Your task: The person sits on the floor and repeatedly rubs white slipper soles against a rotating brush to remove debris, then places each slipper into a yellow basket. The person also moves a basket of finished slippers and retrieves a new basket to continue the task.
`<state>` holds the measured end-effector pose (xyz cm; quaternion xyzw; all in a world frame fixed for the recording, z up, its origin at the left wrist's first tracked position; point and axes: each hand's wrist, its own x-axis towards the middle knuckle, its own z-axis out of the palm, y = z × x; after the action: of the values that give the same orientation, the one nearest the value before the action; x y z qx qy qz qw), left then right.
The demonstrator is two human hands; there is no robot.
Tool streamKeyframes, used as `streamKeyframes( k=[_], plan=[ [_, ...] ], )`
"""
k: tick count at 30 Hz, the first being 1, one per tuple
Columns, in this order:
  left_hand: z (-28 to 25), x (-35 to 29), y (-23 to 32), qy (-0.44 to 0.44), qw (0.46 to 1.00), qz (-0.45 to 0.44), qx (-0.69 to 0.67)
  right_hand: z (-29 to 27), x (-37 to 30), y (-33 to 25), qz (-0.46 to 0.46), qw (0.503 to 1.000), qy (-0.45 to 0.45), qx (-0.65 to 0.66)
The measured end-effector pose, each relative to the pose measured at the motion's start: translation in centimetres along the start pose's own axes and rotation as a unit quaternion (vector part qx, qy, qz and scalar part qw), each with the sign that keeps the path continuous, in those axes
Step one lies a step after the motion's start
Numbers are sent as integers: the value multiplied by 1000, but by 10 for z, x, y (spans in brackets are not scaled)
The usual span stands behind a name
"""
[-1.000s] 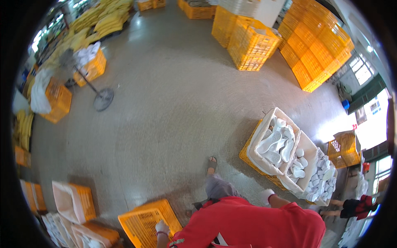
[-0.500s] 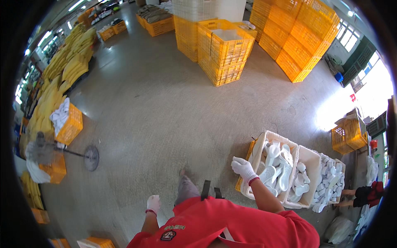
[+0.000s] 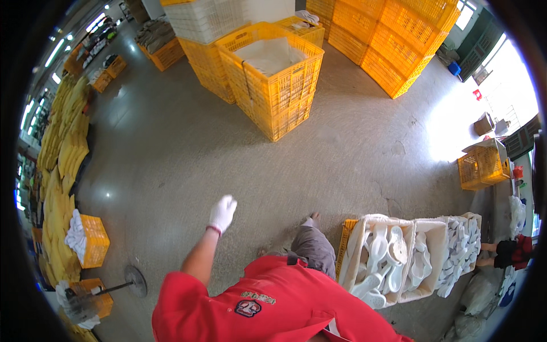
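Observation:
My left hand, in a white glove with a dark red cuff, is raised over the grey floor ahead of me. Its fingers are loosely curled together, and nothing shows in them. My right hand is out of sight. To my right stand cloth-lined bins full of white sole-shaped pieces; neither hand is seen touching them. Nearest ahead of the left hand is a stack of yellow crates, the top one holding white sheet-like material.
Tall yellow crates rise at the back right. Yellow sacks line the left side, near a pedestal fan and a crate of white cloth. Another person's arm reaches in beside the bins at far right.
I have moved forward, so the crate stack looks closer. My left hand has swung up and forward; my right hand, previously over the nearest bin's edge, has left the view.

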<state>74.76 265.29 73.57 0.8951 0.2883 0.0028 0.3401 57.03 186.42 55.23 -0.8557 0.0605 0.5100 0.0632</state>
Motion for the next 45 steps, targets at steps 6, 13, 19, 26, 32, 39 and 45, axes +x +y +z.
streamKeyframes(
  k=[6,13,19,26,32,39,45],
  plan=[
    [30,283,232,135,976,149,-85,-177,130,-79,-38,999,2,10],
    [74,490,388,168,973,108,-115,-615,257,-231,-188,882,427,-71],
    [126,734,423,236,934,-25,-268,-913,322,-353,-114,687,249,673],
    [155,973,463,252,958,-122,-59,-1063,441,-421,63,786,122,603],
    [202,1115,424,274,940,-189,-77,-1250,571,-504,-17,862,99,496],
    [210,1071,401,386,867,-316,11,-1521,722,-821,-319,915,246,19],
    [117,980,536,599,711,-368,-21,-1619,786,-1156,-480,837,262,-2]
  ],
)
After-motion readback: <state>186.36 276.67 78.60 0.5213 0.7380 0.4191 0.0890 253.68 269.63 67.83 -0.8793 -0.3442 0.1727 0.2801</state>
